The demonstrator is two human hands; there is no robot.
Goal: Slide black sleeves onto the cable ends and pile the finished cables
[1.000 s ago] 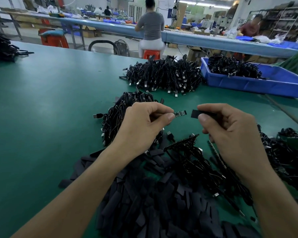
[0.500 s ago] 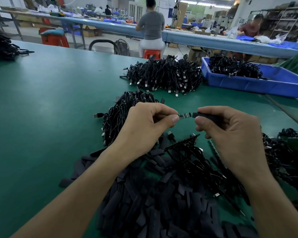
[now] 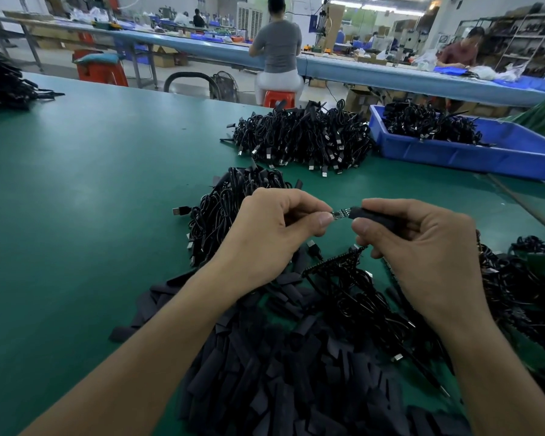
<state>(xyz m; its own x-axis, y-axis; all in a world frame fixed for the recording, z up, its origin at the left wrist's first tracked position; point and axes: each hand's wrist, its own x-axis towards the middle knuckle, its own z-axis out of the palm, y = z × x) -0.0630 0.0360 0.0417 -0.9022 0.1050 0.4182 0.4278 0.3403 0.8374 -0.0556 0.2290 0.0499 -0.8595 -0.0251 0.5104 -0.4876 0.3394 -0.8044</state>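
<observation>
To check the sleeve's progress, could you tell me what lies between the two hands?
In the head view, the cable end's bare circuit board spans the gap from the left hand to the black sleeve pinched in the right hand.

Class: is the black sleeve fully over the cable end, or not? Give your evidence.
Not fully on. The sleeve, pinched by the right hand, only meets the cable end, which shows bare beside the left hand.

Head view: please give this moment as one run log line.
left hand pinches cable end | right hand holds black sleeve | sleeve mouth meets cable end, mostly uncovered
</observation>
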